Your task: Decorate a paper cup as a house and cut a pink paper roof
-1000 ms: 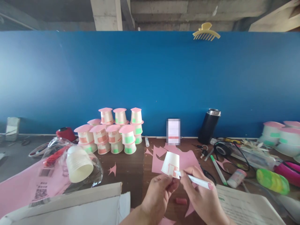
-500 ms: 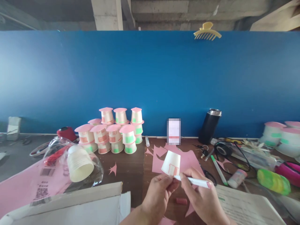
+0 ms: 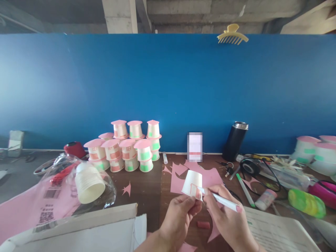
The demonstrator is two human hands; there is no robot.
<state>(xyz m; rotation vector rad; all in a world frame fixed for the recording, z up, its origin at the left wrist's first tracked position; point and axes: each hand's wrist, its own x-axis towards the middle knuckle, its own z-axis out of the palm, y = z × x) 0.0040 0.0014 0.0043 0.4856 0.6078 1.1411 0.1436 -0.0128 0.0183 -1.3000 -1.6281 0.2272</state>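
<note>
Left hand [image 3: 174, 217] is pinching the inverted paper cup [image 3: 189, 179] by its rim over the brown table [image 3: 149, 190]; right hand [image 3: 228, 214] is gripping a white felt-tip marker [image 3: 226, 202], apparently colouring the reddish outline. Next stroke is probably needing a steady cup.

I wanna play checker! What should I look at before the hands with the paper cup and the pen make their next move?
1. White, tapered paper cup gripped: ok, the left hand pinches it near its rim.
2. White, slim marker pen with a pink end gripped: ok, in the right hand.
3. Pen tip touching the cup: cannot tell, too small to see.
4. Red drawing on the cup finished: cannot tell, partly covered.
5. Small red cylinder near: ok, lying between the hands.
6. Black cylindrical bottle closed: not ok, no lid on its silver neck.
</note>
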